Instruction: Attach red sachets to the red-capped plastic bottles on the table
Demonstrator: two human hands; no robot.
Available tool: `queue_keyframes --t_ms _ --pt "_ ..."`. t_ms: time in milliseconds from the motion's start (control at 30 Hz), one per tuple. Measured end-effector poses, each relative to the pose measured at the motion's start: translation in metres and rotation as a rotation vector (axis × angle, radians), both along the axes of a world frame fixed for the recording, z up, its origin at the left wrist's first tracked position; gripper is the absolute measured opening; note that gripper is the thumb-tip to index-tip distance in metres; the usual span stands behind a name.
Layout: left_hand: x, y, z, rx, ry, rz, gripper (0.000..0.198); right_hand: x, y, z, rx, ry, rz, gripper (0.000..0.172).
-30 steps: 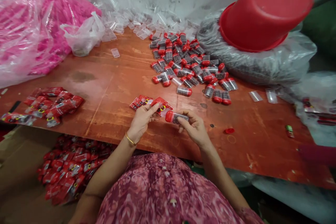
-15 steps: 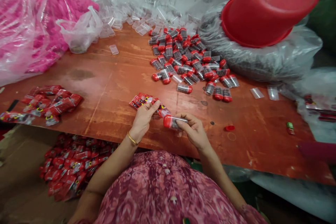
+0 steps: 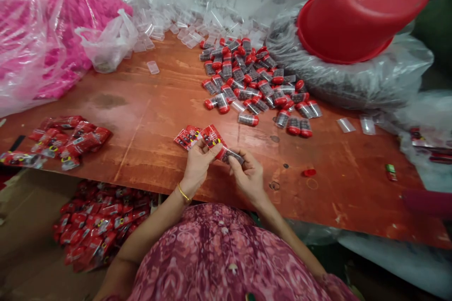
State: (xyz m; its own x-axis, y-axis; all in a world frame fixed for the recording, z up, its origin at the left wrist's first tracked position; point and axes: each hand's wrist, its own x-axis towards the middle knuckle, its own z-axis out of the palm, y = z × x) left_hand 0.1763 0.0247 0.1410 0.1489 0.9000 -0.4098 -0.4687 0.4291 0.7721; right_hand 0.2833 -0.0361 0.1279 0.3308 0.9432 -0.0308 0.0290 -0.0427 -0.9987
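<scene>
Between finger and thumb, my left hand point(image 3: 198, 165) pinches a red printed packet point(image 3: 212, 135). Closed round a clear tube with dark contents point(image 3: 236, 155) is my right hand point(image 3: 250, 176). The tube's left end meets the packet's lower edge; whether it is inside the packet or just against it, I cannot tell. Its red cap is largely hidden by the packet and my left fingers. More flat red packets point(image 3: 187, 136) lie on the table just beyond my left hand. A heap of red-capped tubes point(image 3: 243, 75) spreads farther back.
Filled red packets point(image 3: 76, 138) lie at the table's left, with a pile of them point(image 3: 102, 221) below the edge. Empty clear tubes point(image 3: 190, 33) line the back. A red bucket point(image 3: 363, 14) rests upside down on a plastic sack point(image 3: 339, 80). A loose red cap point(image 3: 309, 172) lies at right.
The tube has moved left and its capped end now meets the packet. My left hand has lifted one packet off the stack and turned it towards the tube. My right hand shifted left.
</scene>
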Motion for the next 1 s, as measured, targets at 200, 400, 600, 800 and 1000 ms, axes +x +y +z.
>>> queue_keyframes --t_ms 200,400,600,800,1000 --pt "0.01 -0.008 -0.002 0.043 -0.02 0.085 0.037 -0.013 0.007 -0.005 -0.006 0.16 -0.091 0.023" --pt "0.019 -0.018 -0.004 0.059 -0.094 0.115 0.036 -0.021 0.008 -0.015 0.065 0.215 -0.188 0.022" --pt "0.012 -0.007 -0.009 0.129 -0.06 0.024 0.036 -0.02 0.009 -0.014 0.084 0.204 -0.13 0.022" --pt "0.005 0.006 -0.007 0.109 -0.014 0.009 0.038 -0.02 0.018 -0.007 0.019 0.305 0.007 0.025" --pt "-0.002 0.013 -0.002 0.101 -0.036 0.004 0.038 -0.01 0.017 -0.004 -0.041 0.267 0.16 0.032"
